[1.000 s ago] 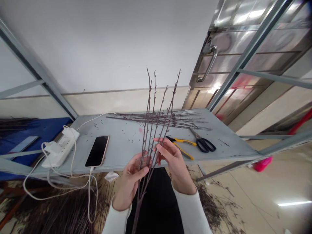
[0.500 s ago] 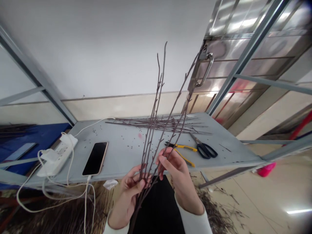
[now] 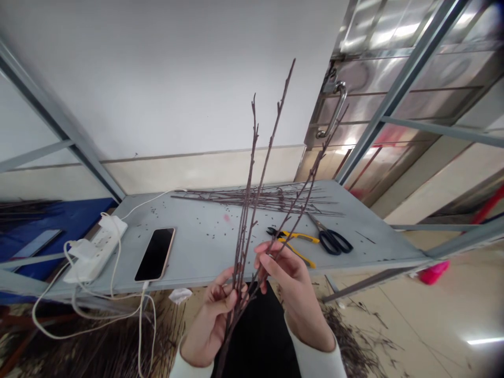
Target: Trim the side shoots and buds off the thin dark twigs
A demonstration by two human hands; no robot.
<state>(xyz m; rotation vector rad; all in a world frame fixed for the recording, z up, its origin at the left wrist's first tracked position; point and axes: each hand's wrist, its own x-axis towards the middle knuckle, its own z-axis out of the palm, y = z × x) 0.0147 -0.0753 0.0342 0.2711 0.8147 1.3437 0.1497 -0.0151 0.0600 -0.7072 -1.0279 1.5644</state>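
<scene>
Over the metal shelf (image 3: 205,247), left hand (image 3: 214,320) and right hand (image 3: 293,294) grip upward-pointing twigs (image 3: 252,210).

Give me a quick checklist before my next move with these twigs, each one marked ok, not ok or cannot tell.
1. Left hand closed around the bare twigs: ok.
2. Right hand gripping the stems: cannot tell.
3. Scissors and yellow-handled pliers lying in view on the metal shelf: ok.
4. Twig tips clear of the steel door: cannot tell.
5. White charging cable hanging loose beside the left hand: not ok.
</scene>
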